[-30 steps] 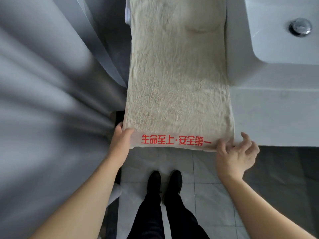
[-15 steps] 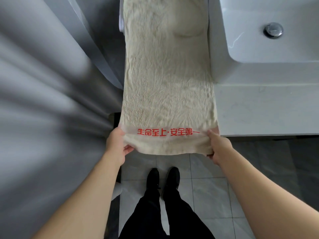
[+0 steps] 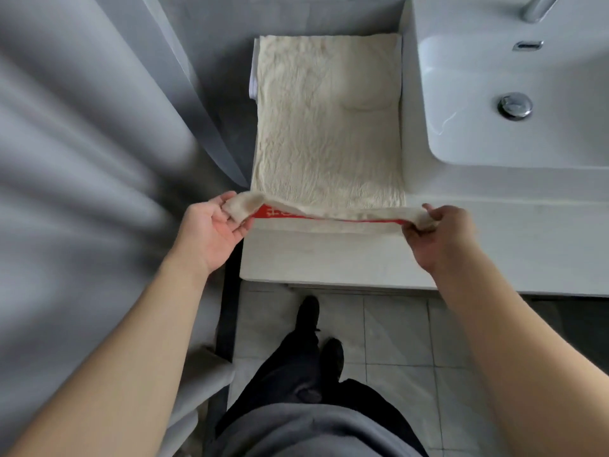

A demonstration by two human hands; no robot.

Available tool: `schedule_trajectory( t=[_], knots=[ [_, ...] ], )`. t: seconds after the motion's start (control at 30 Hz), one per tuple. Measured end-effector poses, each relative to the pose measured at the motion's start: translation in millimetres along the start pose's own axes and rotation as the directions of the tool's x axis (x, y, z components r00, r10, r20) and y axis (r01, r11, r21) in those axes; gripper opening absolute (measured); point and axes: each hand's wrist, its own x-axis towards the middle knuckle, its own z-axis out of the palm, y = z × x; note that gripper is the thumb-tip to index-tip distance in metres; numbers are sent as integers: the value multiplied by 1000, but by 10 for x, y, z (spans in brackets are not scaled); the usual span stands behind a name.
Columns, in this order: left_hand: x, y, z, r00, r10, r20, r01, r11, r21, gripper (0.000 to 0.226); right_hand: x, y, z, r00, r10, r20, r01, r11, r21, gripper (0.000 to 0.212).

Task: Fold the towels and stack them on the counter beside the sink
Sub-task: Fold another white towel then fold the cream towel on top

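Observation:
A cream towel (image 3: 326, 127) lies flat on the white counter (image 3: 329, 255) just left of the sink (image 3: 514, 103). Its near hem, with a red printed band, is lifted off the counter and turned back over the towel. My left hand (image 3: 211, 232) pinches the hem's left corner. My right hand (image 3: 438, 229) pinches the right corner. A lump shows under the towel's far right part. A white cloth edge (image 3: 253, 77) peeks out under the towel's far left side.
A grey curtain (image 3: 82, 159) hangs along the left, close to the counter's end. The drain plug (image 3: 514, 106) and the tap base (image 3: 540, 6) sit in the basin to the right. My legs and shoes stand on the tiled floor (image 3: 395, 331) below the counter edge.
Both hands gripped the towel's near corners and raised the hem from hanging over the counter front up and back over the towel. The camera view pulled back, showing the whole towel.

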Motion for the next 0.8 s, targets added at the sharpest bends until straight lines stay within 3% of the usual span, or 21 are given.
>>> schedule_trajectory(
  t=[0.13, 0.2, 0.23, 0.3, 0.33, 0.4, 0.53, 0.63, 0.7, 0.8],
  knots=[
    [367, 320, 318, 995, 85, 51, -91, 988, 128, 54, 133, -336, 494, 977, -130, 170, 131, 991, 4, 14],
    [607, 475, 475, 994, 87, 63, -97, 979, 177, 47, 312, -459, 757, 960, -223, 171, 252, 952, -174, 43],
    [726, 539, 553, 993, 86, 75, -101, 968, 228, 41, 403, -520, 889, 940, -292, 177, 338, 866, -368, 50],
    [966, 651, 704, 992, 97, 84, -122, 912, 392, 33, 514, -608, 1099, 842, -465, 271, 511, 531, -676, 49],
    [1087, 695, 778, 990, 111, 81, -136, 875, 465, 33, 577, -654, 1198, 783, -529, 327, 560, 370, -742, 46],
    [1340, 775, 917, 988, 144, 51, -149, 833, 532, 33, 706, -732, 1378, 699, -574, 427, 610, 167, -774, 41],
    [1825, 943, 1081, 982, 185, 33, -168, 790, 590, 35, 1094, -988, 1759, 684, -601, 413, 556, 64, -829, 24],
    [2101, 1028, 1173, 964, 232, 126, -247, 625, 740, 46, 1327, -1187, 2050, 725, -600, 339, 481, 87, -872, 33],
    [2246, 1082, 1268, 950, 277, 146, -275, 511, 815, 41, 1408, -1315, 2244, 701, -619, 354, 452, 2, -892, 29],
    [2436, 1197, 1434, 932, 342, 122, -292, 504, 813, 20, 1514, -1517, 2501, 632, -675, 381, 391, -147, -908, 33]
  ],
)
